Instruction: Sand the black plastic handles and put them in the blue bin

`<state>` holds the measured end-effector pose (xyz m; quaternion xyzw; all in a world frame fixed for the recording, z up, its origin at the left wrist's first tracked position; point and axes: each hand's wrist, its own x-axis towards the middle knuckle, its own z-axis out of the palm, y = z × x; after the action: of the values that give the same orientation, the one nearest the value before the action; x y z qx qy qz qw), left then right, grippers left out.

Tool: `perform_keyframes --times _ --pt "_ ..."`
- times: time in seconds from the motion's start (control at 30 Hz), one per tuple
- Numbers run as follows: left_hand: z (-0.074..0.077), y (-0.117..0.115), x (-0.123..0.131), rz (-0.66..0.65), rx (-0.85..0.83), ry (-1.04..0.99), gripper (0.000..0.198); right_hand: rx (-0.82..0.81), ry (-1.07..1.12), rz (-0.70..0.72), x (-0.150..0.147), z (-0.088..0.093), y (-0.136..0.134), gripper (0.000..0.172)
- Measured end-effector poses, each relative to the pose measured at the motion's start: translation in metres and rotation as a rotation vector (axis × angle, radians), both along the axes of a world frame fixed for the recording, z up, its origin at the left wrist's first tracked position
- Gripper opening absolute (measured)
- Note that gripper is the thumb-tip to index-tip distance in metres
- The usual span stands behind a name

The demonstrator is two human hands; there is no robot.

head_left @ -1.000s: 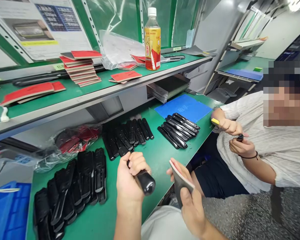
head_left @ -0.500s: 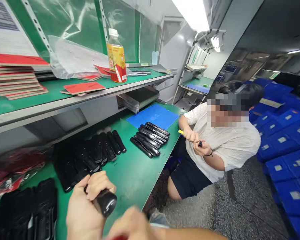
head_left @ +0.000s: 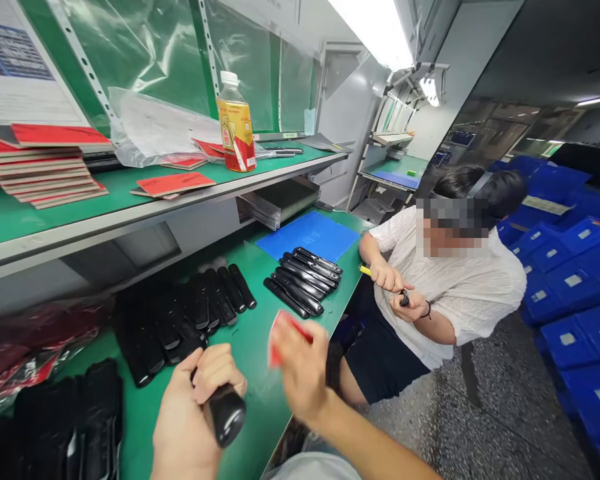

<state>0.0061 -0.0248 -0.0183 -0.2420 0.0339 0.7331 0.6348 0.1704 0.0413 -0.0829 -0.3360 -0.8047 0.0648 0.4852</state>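
My left hand (head_left: 193,413) is wrapped round a glossy black elongated part (head_left: 229,415), its rounded end pointing toward me. To the right of it, my right hand (head_left: 304,370) is raised over the bench edge, somewhat blurred. A thin red pad (head_left: 277,341) is pinched in its fingers, apart from the black part. Beyond my left hand, several similar black parts (head_left: 170,320) lie in a pile on the green bench (head_left: 253,360). More black pieces (head_left: 75,420) are heaped at the lower left.
A co-worker (head_left: 450,280) sits at right, holding a yellow-handled tool and a small dark piece. Glossy black parts (head_left: 305,280) lie near a blue sheet (head_left: 310,233). The shelf holds a bottle (head_left: 236,130) and stacked red pads (head_left: 45,170). Blue bins (head_left: 575,333) stand far right.
My right hand has moved up and away from the black part, bringing the red pad into clearer view. My left hand keeps its hold and sits slightly further right in view.
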Motion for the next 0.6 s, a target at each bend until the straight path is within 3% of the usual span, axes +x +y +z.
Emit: perform_keyframes --times 0.1,0.2,0.33,0.43,0.6 --pt "-0.001 0.001 -0.003 -0.016 0.031 -0.037 0.035 0.043 0.051 0.037 0.009 -0.001 0.003 0.051" --pt "0.001 0.003 0.001 0.027 0.009 -0.090 0.032 0.097 0.087 0.132 0.017 -0.001 -0.004 0.043" --pt "0.009 0.008 0.013 0.078 -0.033 -0.173 0.029 0.040 0.194 0.151 0.017 0.003 -0.015 0.044" --pt "0.012 0.009 0.015 0.104 -0.049 -0.214 0.029 0.084 0.201 0.211 0.015 0.005 -0.019 0.045" --pt "0.012 0.009 0.014 0.124 -0.061 -0.215 0.030 0.139 0.141 0.282 0.017 -0.012 -0.041 0.043"
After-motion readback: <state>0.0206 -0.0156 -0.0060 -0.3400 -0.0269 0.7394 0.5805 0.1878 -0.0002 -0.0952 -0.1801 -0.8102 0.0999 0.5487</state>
